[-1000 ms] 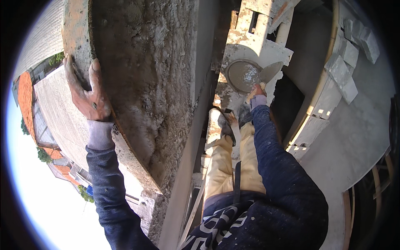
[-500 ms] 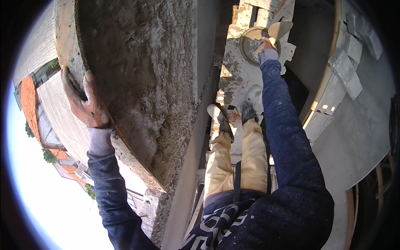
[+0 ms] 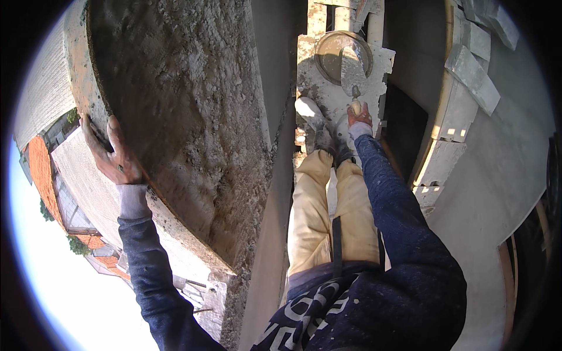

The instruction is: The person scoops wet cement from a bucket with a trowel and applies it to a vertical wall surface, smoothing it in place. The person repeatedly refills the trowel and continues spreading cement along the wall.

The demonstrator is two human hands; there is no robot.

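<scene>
My left hand (image 3: 117,162) is closed over the edge of a long, curved, mortar-smeared board (image 3: 83,61), thumb on one side and fingers on the other. Rough grey mortar (image 3: 181,99) covers the broad surface just right of that board. At the upper middle, my right hand (image 3: 360,115) grips the handle of a trowel (image 3: 352,69). Its wide, mortar-coated blade points away from me, over a round bucket (image 3: 319,65) of grey mix. The bucket stands on a splattered platform (image 3: 328,93) beyond my feet.
A shoe (image 3: 310,112) of mine rests on the platform, left of the trowel handle. Pale blocks (image 3: 475,79) lie on a ledge at the right, past a dark gap (image 3: 404,117). Orange roofs (image 3: 44,175) show outside, far left.
My right hand has drawn back toward me from the bucket, and the trowel blade now points away over it. My left hand keeps its hold on the board. The view has shifted slightly.
</scene>
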